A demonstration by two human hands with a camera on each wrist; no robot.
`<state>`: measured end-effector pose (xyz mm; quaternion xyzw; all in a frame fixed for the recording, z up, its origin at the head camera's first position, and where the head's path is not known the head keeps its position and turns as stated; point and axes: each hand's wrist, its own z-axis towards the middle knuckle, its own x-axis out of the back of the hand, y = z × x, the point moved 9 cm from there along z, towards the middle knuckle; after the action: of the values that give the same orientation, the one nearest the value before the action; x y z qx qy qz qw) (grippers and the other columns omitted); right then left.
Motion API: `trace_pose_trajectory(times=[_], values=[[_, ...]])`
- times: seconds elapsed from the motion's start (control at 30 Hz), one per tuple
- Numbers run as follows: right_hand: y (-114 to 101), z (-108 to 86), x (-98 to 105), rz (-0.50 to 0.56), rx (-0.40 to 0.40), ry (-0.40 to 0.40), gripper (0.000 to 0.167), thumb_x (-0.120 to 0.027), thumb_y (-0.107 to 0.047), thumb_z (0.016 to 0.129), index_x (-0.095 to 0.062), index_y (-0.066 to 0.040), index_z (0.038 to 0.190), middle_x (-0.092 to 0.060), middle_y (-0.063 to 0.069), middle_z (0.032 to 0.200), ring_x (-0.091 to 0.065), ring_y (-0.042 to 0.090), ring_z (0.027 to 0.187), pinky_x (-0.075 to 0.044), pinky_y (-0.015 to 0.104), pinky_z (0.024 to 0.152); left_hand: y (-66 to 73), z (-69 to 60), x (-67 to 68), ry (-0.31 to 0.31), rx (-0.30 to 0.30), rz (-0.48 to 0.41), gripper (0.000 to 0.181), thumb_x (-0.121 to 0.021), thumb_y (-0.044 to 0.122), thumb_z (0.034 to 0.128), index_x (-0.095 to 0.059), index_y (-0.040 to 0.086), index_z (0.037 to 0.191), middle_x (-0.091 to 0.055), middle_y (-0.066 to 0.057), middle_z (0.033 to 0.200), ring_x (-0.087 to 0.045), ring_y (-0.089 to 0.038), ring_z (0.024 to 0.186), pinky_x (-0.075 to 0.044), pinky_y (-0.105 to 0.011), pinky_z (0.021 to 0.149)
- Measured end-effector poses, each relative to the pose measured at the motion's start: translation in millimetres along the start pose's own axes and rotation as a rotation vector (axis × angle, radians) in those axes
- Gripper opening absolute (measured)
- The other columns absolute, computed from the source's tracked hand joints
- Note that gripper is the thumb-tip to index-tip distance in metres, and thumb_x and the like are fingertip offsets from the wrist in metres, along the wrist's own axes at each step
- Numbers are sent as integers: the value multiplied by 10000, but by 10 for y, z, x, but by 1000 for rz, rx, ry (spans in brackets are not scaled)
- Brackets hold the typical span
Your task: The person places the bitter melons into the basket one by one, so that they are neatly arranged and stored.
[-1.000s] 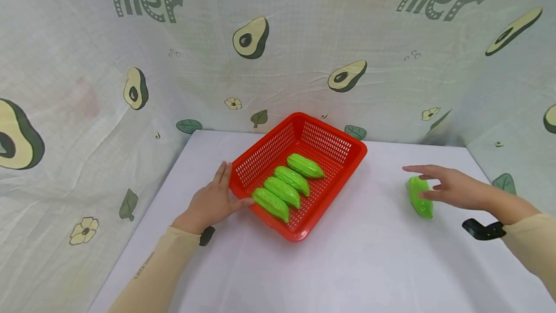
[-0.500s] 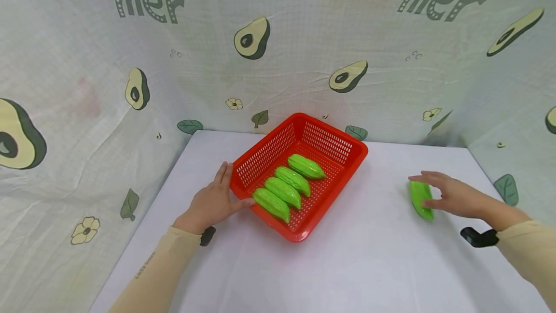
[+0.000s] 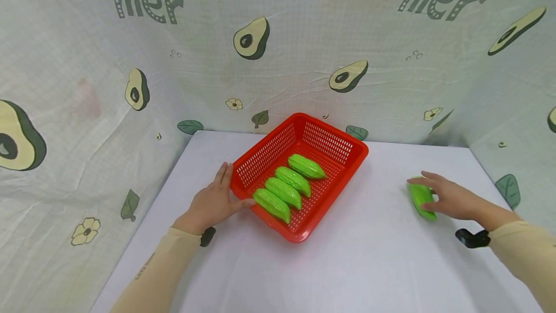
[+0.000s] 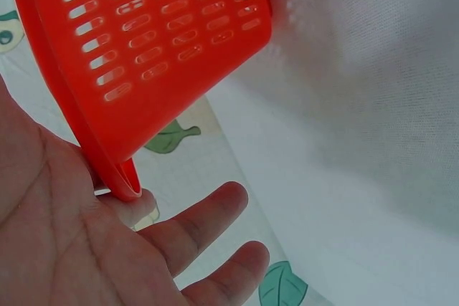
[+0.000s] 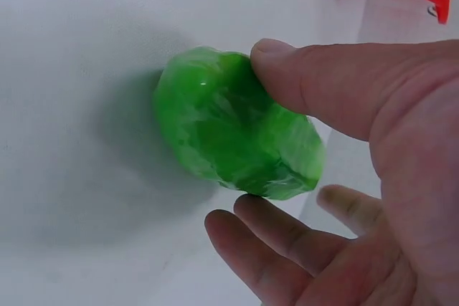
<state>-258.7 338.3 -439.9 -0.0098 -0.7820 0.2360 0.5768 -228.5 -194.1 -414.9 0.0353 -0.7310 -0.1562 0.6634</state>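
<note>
A red perforated plastic basket sits at an angle on the white table. Inside lie several glossy green ridged bitter melons, side by side. My left hand rests against its left corner, with straight, spread fingers outside and the thumb at the rim. In the left wrist view, the rim touches the hand. Over at the right, my right hand pinches one more bitter melon. The thumb presses one side, and fingertips meet its lower edge. A shadow beside it falls on the table.
The white tabletop stretches between the basket and the right hand. A pale cloth printed with avocados, leaves and lettering hangs behind and at both sides. A black strap is on the right wrist.
My right hand has come down onto the bitter melon and closed its thumb and fingers about it; the bitter melon has shifted slightly. My left hand and the basket have stayed still.
</note>
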Motion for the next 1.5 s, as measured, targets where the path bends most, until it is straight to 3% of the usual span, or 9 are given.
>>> trace_pose_trajectory(times=[0.23, 0.47, 0.83, 1.13, 1.5], values=[[36, 25, -27, 0, -24, 6, 698, -805, -219, 839, -493, -27, 1433, -248, 449, 1450, -454, 617, 1165, -430, 689, 876, -14, 6, -18, 4, 1, 9, 1272, -496, 874, 765, -103, -19, 1580, -92, -218, 1638, -664, -379, 916, -504, -312, 565], [101, 32, -87, 32, -72, -22, 759, -810, -227, 836, -437, -57, 1474, -350, 413, 1425, -395, 595, 1214, -379, 725, 906, -2, -11, 3, 10, -7, 10, 1267, -499, 867, 772, -118, -38, 1572, -101, -229, 1633, -666, -380, 898, -493, -303, 550], [103, 31, -95, 73, -84, -47, 728, -804, -175, 839, -462, -42, 1468, -358, 396, 1428, -419, 562, 1180, -423, 700, 872, 4, -9, 3, 11, -11, 8, 1267, -499, 868, 771, -119, -37, 1573, -104, -228, 1633, -649, -307, 766, -445, -283, 504], [14, 22, -39, 123, -12, -24, 707, -794, -131, 848, -467, -50, 1469, -328, 359, 1478, -434, 595, 1203, -469, 656, 861, -1, -4, -1, 9, -7, -2, 1280, -497, 878, 760, -114, -31, 1575, -103, -229, 1633, -590, -235, 639, -420, -285, 471], [-79, -11, 115, 154, 38, -8, 702, -778, -147, 868, -456, -91, 1489, -283, 334, 1519, -478, 575, 1177, -507, 601, 844, 14, -9, 20, 18, -18, -10, 1249, -543, 834, 783, -124, -40, 1571, -119, -247, 1625, -607, -241, 644, -429, -281, 477]])
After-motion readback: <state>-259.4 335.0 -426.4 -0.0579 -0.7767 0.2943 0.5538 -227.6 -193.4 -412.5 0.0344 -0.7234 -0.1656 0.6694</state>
